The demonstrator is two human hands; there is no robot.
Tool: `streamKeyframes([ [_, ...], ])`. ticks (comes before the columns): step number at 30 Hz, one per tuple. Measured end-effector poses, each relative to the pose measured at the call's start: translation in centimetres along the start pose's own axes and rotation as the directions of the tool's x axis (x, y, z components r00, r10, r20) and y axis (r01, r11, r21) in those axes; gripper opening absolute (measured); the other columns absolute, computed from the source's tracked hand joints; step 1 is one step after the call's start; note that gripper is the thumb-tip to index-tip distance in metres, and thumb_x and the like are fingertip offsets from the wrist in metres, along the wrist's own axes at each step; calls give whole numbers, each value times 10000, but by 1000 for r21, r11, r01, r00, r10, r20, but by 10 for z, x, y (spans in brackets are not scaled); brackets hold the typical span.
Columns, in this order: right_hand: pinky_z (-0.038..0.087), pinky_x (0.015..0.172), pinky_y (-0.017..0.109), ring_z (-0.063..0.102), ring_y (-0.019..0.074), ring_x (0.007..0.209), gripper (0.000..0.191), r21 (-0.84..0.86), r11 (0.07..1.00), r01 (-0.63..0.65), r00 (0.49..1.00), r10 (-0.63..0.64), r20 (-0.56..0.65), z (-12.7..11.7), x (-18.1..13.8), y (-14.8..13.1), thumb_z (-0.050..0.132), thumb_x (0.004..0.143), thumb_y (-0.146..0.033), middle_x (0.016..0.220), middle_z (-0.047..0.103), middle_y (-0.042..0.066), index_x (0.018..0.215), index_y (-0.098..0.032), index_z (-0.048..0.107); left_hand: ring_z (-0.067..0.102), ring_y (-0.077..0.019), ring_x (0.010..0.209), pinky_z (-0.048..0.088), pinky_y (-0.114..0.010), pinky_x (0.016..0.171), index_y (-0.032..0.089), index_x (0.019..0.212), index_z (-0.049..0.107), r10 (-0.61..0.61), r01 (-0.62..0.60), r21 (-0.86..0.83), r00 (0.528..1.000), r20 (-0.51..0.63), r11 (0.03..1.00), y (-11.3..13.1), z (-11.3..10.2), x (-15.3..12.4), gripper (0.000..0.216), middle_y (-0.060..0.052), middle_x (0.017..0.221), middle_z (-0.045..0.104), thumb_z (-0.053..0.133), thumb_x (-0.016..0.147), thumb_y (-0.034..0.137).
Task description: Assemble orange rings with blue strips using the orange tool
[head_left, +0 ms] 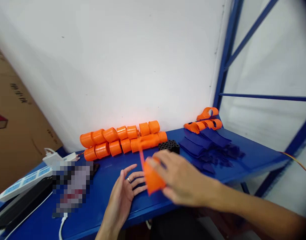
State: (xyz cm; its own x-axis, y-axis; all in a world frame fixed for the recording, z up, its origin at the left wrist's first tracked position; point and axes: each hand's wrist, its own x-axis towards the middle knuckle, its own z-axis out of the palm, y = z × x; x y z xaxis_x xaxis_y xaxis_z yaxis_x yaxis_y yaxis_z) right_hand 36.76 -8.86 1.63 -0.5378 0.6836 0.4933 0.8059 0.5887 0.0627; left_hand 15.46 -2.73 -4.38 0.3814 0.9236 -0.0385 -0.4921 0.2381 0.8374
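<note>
My right hand (183, 181) is closed around an orange plastic piece (151, 178) and holds it just above the blue table (248, 160); the hand is smeared by motion. My left hand (125, 196) lies open beside it, fingers spread, a ring on one finger, its fingertips almost touching the orange piece. Behind the hands, a double row of orange cylinders (120, 141) lies along the wall. A cluster of black tubes (169, 146) stands at the row's right end.
A pile of dark blue strips (208, 146) and several orange curved clips (205, 121) lie at the back right. A white power strip (25, 181), a white cable (61, 226) and a blurred-out item (71, 186) sit on the left. A blue rack frame (225, 60) rises on the right.
</note>
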Motion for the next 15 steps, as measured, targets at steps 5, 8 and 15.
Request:
streamKeyframes([
  [5, 474, 963, 432, 416, 362, 1291, 718, 149, 973, 174, 980, -186, 70, 29, -1, -49, 637, 801, -251, 1349, 507, 227, 1418, -27, 347, 726, -298, 821, 587, -374, 723, 148, 832, 713, -178, 173, -83, 982, -62, 981, 1, -2, -4, 397, -87, 817, 761, 765, 702, 520],
  [8, 450, 998, 451, 362, 370, 1351, 747, 230, 964, 137, 987, -153, 56, 35, -1, -44, 654, 798, -223, 1368, 500, 234, 1442, -40, 322, 731, -270, 756, 587, -344, 682, 151, 835, 703, -69, 70, 1, 982, -176, 998, -1, -2, -5, 364, -58, 775, 759, 799, 682, 467],
  [15, 456, 958, 349, 581, 211, 1093, 252, 589, 753, -294, 922, 386, -34, 54, -13, -12, 656, 869, -254, 1181, 642, 57, 1112, -222, 594, 699, -196, 618, 537, -249, 550, 127, 778, 685, -48, 60, 61, 982, -180, 996, 1, 3, -6, 438, -59, 639, 699, 616, 831, 556],
])
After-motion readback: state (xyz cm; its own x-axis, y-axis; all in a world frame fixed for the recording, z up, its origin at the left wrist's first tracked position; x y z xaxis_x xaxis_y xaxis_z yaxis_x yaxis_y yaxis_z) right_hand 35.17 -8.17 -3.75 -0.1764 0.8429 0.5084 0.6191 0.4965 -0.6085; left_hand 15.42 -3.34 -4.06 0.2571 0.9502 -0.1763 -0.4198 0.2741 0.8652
